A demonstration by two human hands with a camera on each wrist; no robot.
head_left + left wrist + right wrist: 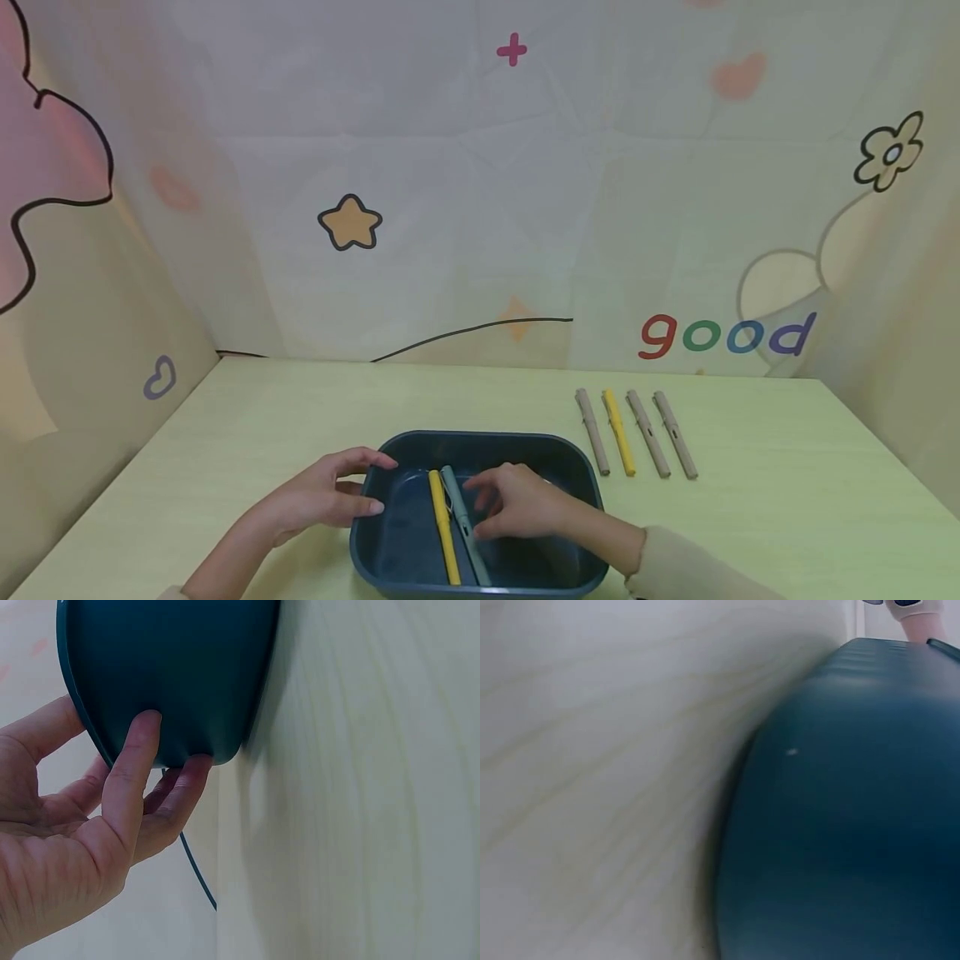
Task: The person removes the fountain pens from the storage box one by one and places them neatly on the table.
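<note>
A dark teal tray (480, 435) stands on the pale green table near the front edge. In it lie a yellow pen (444, 525) and a grey-green pen (453, 492), side by side. My right hand (475, 507) reaches into the tray, its fingertips touching the grey-green pen from the right. My left hand (381, 483) cups the tray's left corner from outside. In the left wrist view the left hand (172, 742) rests its thumb and fingertips on the tray's outer wall (180, 675). The right wrist view shows only the tray's wall (840, 825) and table.
Right of the tray lies a row of pens: a tan pen (592, 433), a yellow pen (619, 433) and two more tan pens (648, 435) (675, 435). Printed fabric walls close the table at the back and both sides.
</note>
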